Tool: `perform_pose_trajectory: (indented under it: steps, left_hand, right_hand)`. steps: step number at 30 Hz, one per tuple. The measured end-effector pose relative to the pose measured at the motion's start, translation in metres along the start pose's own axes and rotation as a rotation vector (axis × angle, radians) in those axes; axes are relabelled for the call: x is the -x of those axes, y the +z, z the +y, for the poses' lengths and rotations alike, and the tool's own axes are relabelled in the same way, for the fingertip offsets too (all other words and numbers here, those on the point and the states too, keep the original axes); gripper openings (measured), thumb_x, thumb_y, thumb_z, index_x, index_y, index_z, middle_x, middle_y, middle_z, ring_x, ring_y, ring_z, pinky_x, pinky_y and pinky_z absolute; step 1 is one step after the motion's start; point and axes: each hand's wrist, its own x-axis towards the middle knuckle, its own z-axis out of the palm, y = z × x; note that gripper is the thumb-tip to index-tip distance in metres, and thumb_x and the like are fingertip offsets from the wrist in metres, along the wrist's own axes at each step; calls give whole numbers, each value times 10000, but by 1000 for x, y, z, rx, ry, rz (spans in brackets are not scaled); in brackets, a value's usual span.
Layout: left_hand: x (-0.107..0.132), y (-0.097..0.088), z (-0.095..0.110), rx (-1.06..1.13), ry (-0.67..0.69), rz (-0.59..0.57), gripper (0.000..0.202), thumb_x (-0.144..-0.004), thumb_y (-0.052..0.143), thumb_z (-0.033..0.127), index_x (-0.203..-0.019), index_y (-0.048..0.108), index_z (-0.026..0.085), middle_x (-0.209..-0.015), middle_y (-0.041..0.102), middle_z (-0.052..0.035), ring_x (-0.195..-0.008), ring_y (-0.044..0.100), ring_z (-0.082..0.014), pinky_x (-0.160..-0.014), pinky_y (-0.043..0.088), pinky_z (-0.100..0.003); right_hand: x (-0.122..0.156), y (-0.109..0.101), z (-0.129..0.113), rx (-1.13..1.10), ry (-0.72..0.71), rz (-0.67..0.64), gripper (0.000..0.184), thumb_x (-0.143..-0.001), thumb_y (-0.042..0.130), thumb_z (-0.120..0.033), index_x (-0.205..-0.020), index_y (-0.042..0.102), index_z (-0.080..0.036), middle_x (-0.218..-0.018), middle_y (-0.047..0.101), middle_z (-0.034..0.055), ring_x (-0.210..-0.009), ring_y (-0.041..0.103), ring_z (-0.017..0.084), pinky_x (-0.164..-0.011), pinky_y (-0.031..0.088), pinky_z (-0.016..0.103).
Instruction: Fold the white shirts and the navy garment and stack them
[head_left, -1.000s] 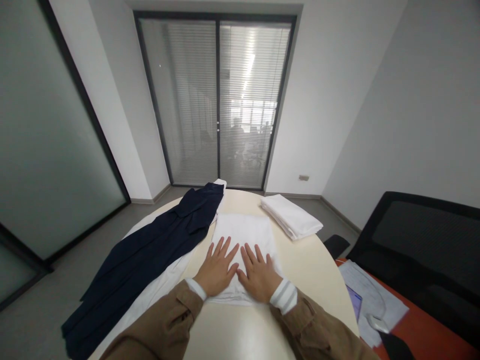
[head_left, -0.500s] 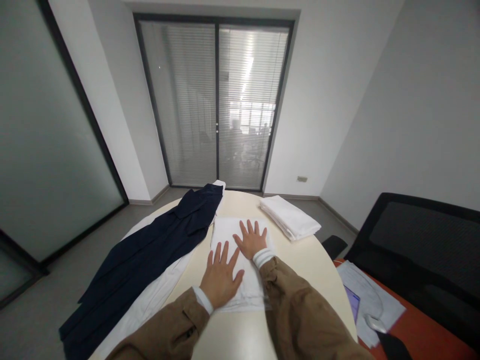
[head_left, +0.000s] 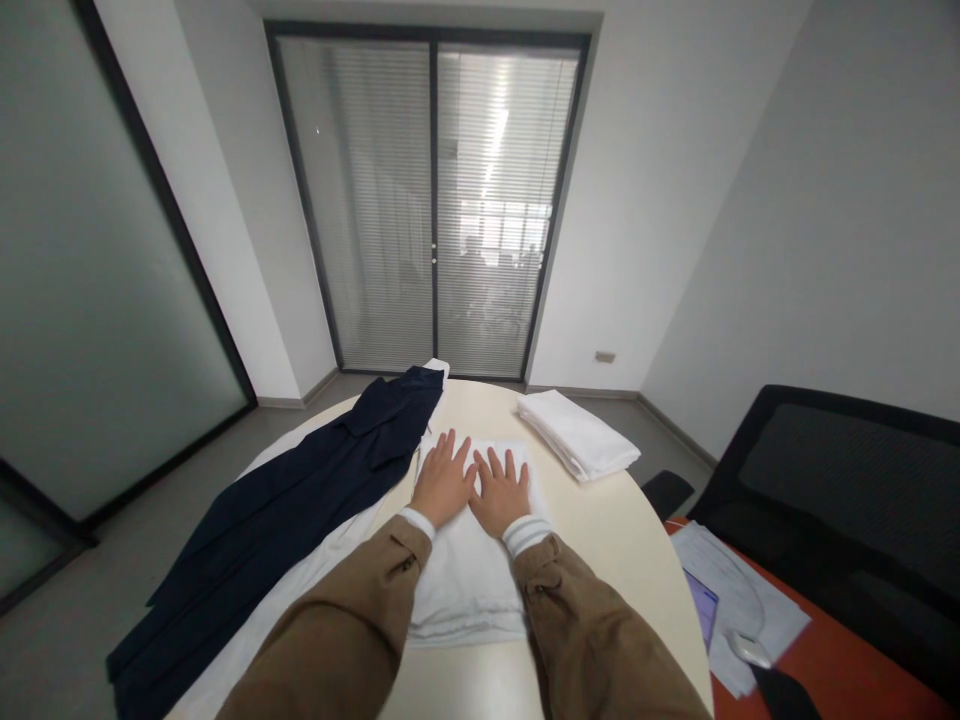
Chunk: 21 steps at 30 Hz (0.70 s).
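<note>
We note left hand (head_left: pixel 442 482) and right hand (head_left: pixel 501 494) side by side, both flat and spread wide, gripping nothing; they rest on the far half of a folded white cloth (head_left: pixel 469 585), which we see lying on the round table (head_left: pixel 611 530) between navy garment (head_left: pixel 300 505) and second white bundle (head_left: pixel 579 432)

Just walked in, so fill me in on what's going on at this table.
A person in brown sleeves has the left hand and right hand spread, palms down, side by side on a flat, folded white cloth on the round table. To the left, a long navy garment lies over more white fabric. To the right, toward the far edge, sits another folded white cloth bundle, with neither hand touching it.
</note>
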Motion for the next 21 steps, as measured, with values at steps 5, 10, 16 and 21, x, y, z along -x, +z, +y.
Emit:
perform_pose_trajectory:
  steps: [5,10,16,21]
  left_hand:
    - [3,42,-15,-137,-103,30,568,-964,390,391,-1449,424,97,-1511,388,-217,-1426,320,-326,-1151,253,-470]
    - [5,47,-21,-171,-162,51,625,-948,405,469,-1456,419,103,-1507,390,-225,-1420,320,-351,-1148,243,-494]
    - [6,42,-21,-149,-175,37,655,-934,420,509,-1458,419,116,-1511,388,-215,-1428,305,-346,-1144,256,-469]
    - [8,36,-21,-58,-197,33,656,-910,459,525,-1458,433,166,-1537,349,-199,-1434,275,-375,-1137,244,-496]
  right_hand:
    - [-5,-1,10,-33,149,49,596,-970,296,-478,-1515,338,-240,-1594,271,57,-1471,150,338,-1156,98,475]
    - [-16,-5,31,-64,257,-62,775,-920,310,-650,-1537,275,-182,-1606,203,134,-1459,178,362,-1135,153,503]
    - [-17,-3,59,-75,117,-129,828,-927,285,-656,-1540,239,-102,-1612,171,137,-1472,171,309,-1166,126,396]
    - [-14,-1,62,-84,137,-50,787,-929,310,-618,-1515,304,-93,-1595,246,110,-1459,209,291,-1166,144,384]
